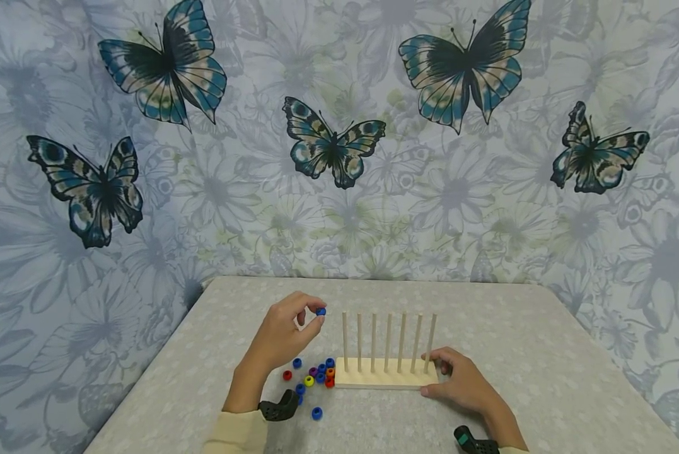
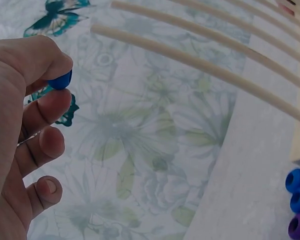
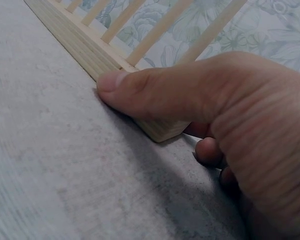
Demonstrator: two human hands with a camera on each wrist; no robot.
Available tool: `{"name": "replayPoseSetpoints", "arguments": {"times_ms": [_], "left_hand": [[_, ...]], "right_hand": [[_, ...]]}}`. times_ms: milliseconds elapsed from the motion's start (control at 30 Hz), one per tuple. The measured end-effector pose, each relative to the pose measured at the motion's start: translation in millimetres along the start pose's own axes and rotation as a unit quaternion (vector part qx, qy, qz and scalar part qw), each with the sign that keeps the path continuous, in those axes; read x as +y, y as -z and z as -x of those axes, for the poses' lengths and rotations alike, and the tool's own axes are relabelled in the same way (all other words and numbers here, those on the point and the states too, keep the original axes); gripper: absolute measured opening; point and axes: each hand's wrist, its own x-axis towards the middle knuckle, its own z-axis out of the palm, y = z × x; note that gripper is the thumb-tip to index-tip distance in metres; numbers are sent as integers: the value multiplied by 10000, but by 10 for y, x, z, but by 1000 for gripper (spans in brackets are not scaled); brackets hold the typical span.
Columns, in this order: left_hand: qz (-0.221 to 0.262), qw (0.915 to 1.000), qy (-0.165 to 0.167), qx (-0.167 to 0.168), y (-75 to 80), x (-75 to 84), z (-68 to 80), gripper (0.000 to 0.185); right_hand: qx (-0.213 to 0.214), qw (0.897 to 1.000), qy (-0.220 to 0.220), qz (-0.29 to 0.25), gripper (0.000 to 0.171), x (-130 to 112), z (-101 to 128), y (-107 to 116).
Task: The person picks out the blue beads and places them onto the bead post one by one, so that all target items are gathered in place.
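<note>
One blue bead (image 1: 321, 311) is pinched between the thumb and fingertip of your left hand (image 1: 287, 325), raised just left of the pegs (image 1: 374, 340); your other left fingers bend loosely. All seven pegs stand bare, so any loading seems barely begun. Your right hand (image 1: 461, 378) grips the right end of the wooden base (image 1: 379, 380), thumb at its near edge. The loose beads (image 1: 309, 381) sit in no container, directly on the table (image 1: 543, 353), mostly clustered by the base's left end.

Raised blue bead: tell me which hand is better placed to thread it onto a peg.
The left hand, probably: it pinches the blue bead near the pegs, while the right hand grips the wooden base.
</note>
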Motion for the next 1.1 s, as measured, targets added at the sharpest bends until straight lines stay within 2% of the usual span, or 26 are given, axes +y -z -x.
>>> {"name": "replayPoseSetpoints", "arguments": {"times_ms": [167,333,1100], "left_hand": [[205,9996,-44,167,-49,45,-58,22],[327,9993,10,173,-110,82,-78,22],[379,9979,-371,365,-279,169,-143,17]], "right_hand": [[38,10000,-54,-50,63,15,7,-5],[30,10000,-52,-61,63,35,3,-28],[65,10000,-14,-36,62,51,-10,-31]]}}
